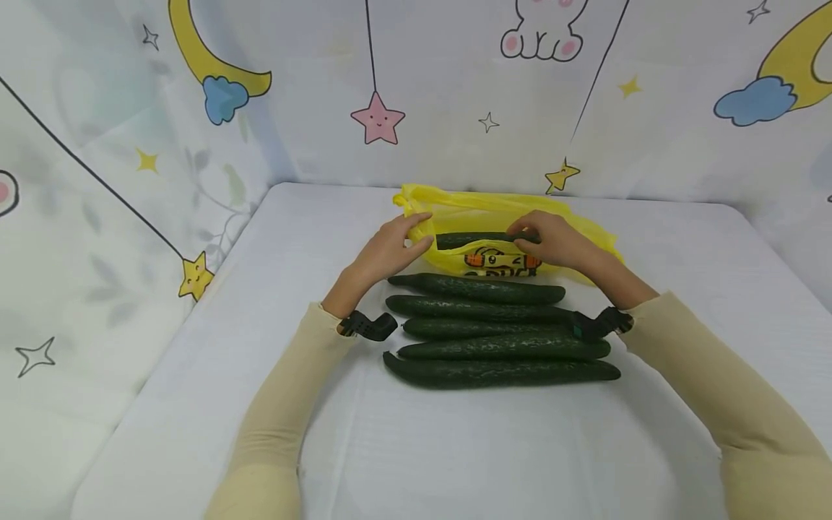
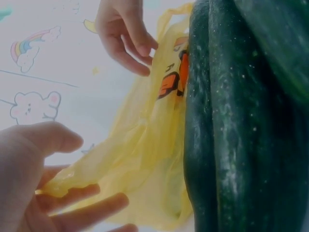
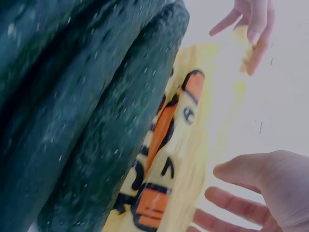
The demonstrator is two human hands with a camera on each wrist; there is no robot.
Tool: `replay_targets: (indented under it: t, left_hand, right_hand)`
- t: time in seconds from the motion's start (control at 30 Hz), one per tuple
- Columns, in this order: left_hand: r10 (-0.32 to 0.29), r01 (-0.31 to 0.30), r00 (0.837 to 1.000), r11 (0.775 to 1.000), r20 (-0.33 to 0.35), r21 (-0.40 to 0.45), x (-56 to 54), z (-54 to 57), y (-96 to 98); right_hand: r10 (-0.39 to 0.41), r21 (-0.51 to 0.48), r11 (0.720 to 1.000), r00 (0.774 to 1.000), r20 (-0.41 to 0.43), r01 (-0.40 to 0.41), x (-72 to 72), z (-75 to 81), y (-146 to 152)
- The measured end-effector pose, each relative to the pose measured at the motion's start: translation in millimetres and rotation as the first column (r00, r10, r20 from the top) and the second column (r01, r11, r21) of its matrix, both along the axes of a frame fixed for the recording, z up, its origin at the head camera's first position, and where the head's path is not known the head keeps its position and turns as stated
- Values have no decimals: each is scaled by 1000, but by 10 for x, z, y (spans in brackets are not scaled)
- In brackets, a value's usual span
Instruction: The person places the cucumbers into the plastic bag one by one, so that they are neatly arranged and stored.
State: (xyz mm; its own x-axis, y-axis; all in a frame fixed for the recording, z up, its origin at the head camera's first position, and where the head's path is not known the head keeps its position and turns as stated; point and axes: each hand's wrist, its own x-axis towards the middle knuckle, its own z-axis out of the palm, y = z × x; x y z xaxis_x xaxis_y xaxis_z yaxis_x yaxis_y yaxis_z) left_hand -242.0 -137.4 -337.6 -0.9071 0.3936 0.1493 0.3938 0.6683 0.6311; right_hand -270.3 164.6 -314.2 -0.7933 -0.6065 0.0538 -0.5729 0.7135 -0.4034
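Observation:
A thin yellow plastic bag (image 1: 448, 266) with a printed cartoon face lies on its side at the far part of the table. One dark green cucumber (image 1: 471, 240) lies in its mouth. My left hand (image 1: 388, 249) is at the bag's left end; in the left wrist view its fingers (image 2: 91, 212) are spread and touch the yellow plastic, thumb apart. Over the right end of the bagged cucumber is my right hand (image 1: 555, 240), its thumb and fingers (image 3: 236, 203) apart in the right wrist view. Several more cucumbers (image 1: 500, 373) lie in a row in front of the bag.
White cloth covers the table (image 1: 455, 448). Behind it hangs a pale backdrop (image 1: 448, 159) with stars, moons and clouds. A dark wrist camera (image 1: 373, 326) on the left and another (image 1: 598, 323) on the right sit just above the cucumber row.

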Motion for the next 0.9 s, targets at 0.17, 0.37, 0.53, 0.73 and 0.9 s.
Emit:
replay_targets:
  t: [0.17,0.37,0.53,0.73,0.9]
  left_hand:
    - [1,-1,1000,1000,-1,-1,0,6,3]
    - [1,-1,1000,1000,3,3,0,3,6]
    - [5,-5,1000,1000,5,-8,-1,6,1]
    - [4,-4,1000,1000,9,3,1,8,-2]
    - [1,-1,1000,1000,10,11,-7,1,1]
  right_hand:
    - [4,20,1000,1000,-24,-4,132,88,-98]
    - [58,46,997,998,-23,-57,266,130,-196]
    - [84,23,996,996,41,-85,330,132,-241]
    - [93,61,993,991,95,-99,350,56,-274]
    - [132,91,985,979,157,-148,356,-23,-275]
